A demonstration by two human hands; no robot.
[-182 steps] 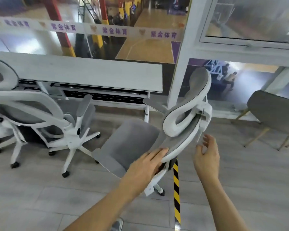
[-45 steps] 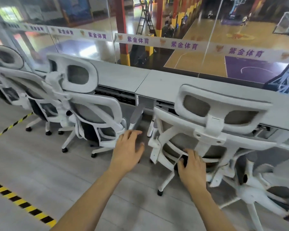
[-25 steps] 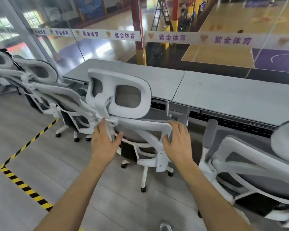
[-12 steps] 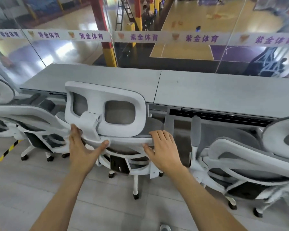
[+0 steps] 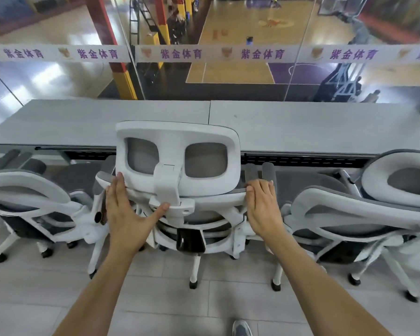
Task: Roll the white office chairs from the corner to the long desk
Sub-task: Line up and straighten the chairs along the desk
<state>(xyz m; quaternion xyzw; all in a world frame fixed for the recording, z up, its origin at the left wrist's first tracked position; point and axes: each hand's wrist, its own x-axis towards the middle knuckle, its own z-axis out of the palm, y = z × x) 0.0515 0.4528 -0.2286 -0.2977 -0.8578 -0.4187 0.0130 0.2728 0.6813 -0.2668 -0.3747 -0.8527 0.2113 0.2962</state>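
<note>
The white-framed office chair with a grey mesh headrest (image 5: 177, 132) stands at centre, tucked against the long pale-grey desk (image 5: 313, 124) at 12 o'clock. The left hand (image 5: 126, 214) and right hand (image 5: 263, 207) lie flat on its backrest rail, fingers straight. A second white chair (image 5: 27, 187) stands at 9 o'clock and a third white chair (image 5: 364, 204) at 3 o'clock.

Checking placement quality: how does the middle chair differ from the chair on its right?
The middle chair has the left hand and right hand on its back; the right chair is untouched. The middle chair faces the desk squarely; the right chair looks turned at an angle. Both have white frames and grey mesh, and stand at the desk.
</note>
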